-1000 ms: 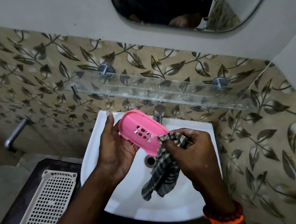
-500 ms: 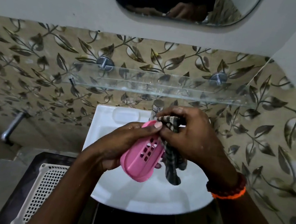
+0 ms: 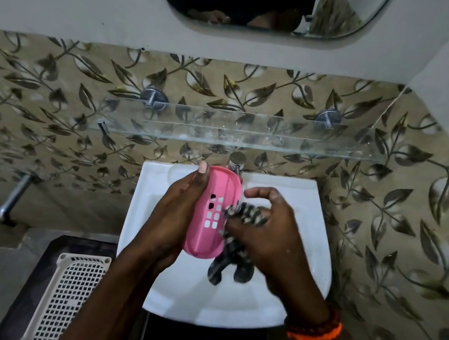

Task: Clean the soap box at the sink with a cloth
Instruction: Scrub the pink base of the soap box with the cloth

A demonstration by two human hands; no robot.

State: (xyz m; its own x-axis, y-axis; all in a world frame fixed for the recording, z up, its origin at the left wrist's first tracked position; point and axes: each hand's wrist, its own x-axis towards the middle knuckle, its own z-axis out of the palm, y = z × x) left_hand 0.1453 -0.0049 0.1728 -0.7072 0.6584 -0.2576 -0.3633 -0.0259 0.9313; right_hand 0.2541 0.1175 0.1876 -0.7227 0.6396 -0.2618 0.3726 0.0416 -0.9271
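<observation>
- Soap box (image 3: 213, 211): pink plastic, oval, with square drain holes in its base; was held on edge over the white sink (image 3: 317, 256), just in front of the tap (image 3: 236, 162).
- Perforated white basket (image 3: 69, 300): stood at lower left, beside the sink, well apart from the work.
- Left hand (image 3: 174, 220): its grip was closed around the box's left long edge, thumb tip at the top rim.
- Handling, judged: box looked light, stiff and thin-walled; likely slippery if wet. Best taken by the two long rims, as held, leaving the base free for wiping.
- Cloth (image 3: 237, 237): checked dark-and-pale fabric, soft and limp; one bunch was pressed against the box's right side near the holes, the tail hung down into the basin.
- Right hand (image 3: 268, 238): its grip was clamped on the bunched cloth, forefinger raised; an orange band (image 3: 316, 329) sat at the wrist.
</observation>
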